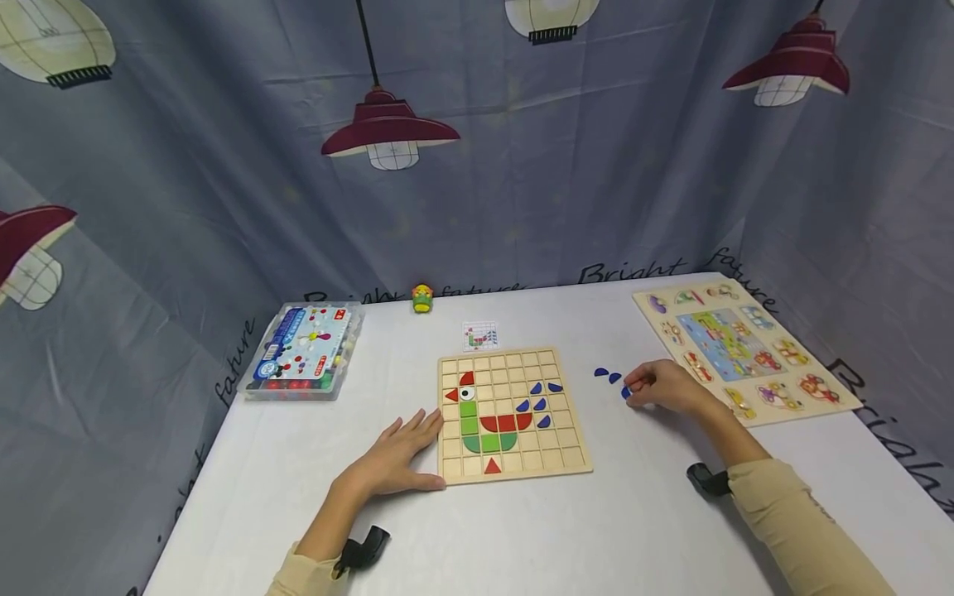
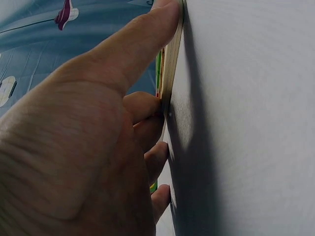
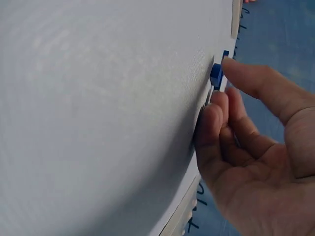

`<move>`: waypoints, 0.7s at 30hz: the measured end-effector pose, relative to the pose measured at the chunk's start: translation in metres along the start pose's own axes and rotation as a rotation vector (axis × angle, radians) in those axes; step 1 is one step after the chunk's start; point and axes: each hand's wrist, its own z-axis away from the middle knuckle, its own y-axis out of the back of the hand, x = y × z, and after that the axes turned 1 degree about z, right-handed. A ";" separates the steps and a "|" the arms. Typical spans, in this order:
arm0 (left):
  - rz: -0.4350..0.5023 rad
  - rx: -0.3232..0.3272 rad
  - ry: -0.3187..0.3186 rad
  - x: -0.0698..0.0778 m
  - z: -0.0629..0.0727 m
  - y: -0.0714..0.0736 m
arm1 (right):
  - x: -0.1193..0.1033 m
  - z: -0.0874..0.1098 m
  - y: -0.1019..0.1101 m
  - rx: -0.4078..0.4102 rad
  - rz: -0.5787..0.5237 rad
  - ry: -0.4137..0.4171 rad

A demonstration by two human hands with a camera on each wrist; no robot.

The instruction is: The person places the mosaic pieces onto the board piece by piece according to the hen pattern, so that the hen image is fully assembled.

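Note:
The left hand (image 1: 397,457) lies with straight fingers along the left edge of a wooden grid board (image 1: 571,459), its thumb touching the lower left corner. On the board, red, green and blue flat pieces and a round eye piece form a bird-like figure. A red triangle (image 1: 493,467) sits near its lower edge. To the right of the board, the right hand (image 1: 666,386) has its thumb and bent fingers around a small blue half-round piece (image 3: 215,74) at table level. Two similar pieces, one blue half-round (image 1: 601,372) and another (image 1: 614,378), lie beside its fingertips.
Behind the board is a small pattern card (image 1: 480,335). A clear plastic case (image 1: 303,351) stands at the left, and a toy figure (image 1: 422,299) near the back edge. A wooden picture puzzle (image 1: 745,356) lies on the right, close to the right hand.

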 end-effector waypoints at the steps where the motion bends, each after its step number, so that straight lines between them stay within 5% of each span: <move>1: 0.000 0.000 0.001 0.000 0.000 0.000 | -0.001 0.000 0.000 0.009 0.007 -0.013; 11: -0.004 -0.006 -0.002 0.000 0.000 0.000 | -0.008 0.005 -0.005 0.069 0.127 -0.102; 21: -0.012 0.002 -0.004 0.000 -0.002 0.000 | -0.013 0.007 -0.008 0.092 0.136 -0.046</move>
